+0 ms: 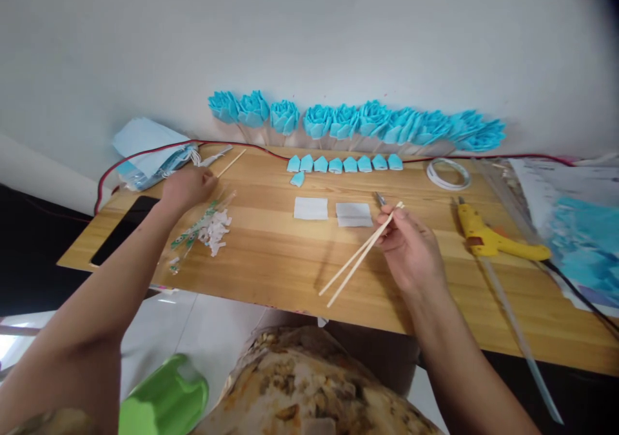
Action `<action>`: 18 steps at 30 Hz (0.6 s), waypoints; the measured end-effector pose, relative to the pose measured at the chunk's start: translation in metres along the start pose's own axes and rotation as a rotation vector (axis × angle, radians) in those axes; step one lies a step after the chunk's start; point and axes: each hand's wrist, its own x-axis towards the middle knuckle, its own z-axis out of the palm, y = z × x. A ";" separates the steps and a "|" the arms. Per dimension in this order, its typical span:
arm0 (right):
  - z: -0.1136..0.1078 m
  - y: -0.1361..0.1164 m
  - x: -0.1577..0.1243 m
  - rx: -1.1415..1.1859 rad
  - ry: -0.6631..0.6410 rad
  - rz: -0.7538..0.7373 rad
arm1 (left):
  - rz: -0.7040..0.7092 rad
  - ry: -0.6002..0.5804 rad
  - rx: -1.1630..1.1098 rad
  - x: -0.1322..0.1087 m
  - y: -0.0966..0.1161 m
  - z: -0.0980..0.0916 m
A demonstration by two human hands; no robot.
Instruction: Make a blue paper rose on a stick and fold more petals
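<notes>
My right hand (411,245) is closed on two thin wooden sticks (360,256) that cross near its fingertips and point down toward the table's front edge. A metal-tipped tool (380,198) shows just behind those fingers. My left hand (187,187) is at the back left, its fingers pinched on the near end of another wooden stick (232,163). Two white rectangles (311,208) lie mid-table. Behind them is a row of small blue folded pieces (335,165), with one more (298,179) in front of the row.
Blue flowers (318,122) on sticks lean along the wall. At left lie a phone (123,230), packets (149,148) and white scraps (213,231). On the right are a tape roll (448,174), a yellow glue gun (483,232) and blue sheets (585,241). A red-black cable (256,146) runs behind.
</notes>
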 end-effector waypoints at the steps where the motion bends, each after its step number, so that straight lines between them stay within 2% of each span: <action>1: 0.000 0.000 0.000 -0.002 -0.004 0.002 | -0.023 -0.018 0.056 0.009 0.003 0.003; 3: 0.001 0.000 0.000 -0.011 -0.015 0.000 | -0.052 -0.055 0.178 0.021 0.008 0.004; 6: 0.001 -0.001 -0.001 -0.016 -0.022 -0.001 | -0.046 -0.089 0.270 0.022 0.015 -0.009; 8: 0.001 -0.001 -0.001 -0.014 -0.023 0.006 | -0.036 -0.072 0.297 0.010 0.022 -0.024; 10: 0.001 -0.001 -0.002 -0.019 -0.030 0.007 | -0.033 -0.006 0.319 -0.011 0.032 -0.037; 12: 0.001 -0.001 -0.003 -0.030 -0.041 0.004 | 0.002 0.028 0.288 -0.033 0.046 -0.044; 13: 0.001 0.000 -0.003 -0.034 -0.044 0.003 | 0.037 0.015 0.237 -0.042 0.055 -0.044; 15: 0.001 0.000 -0.003 -0.037 -0.052 0.006 | 0.136 -0.086 0.144 -0.049 0.072 -0.037; 18: 0.001 0.001 -0.004 -0.025 -0.058 0.013 | 0.173 -0.212 0.084 -0.038 0.094 -0.019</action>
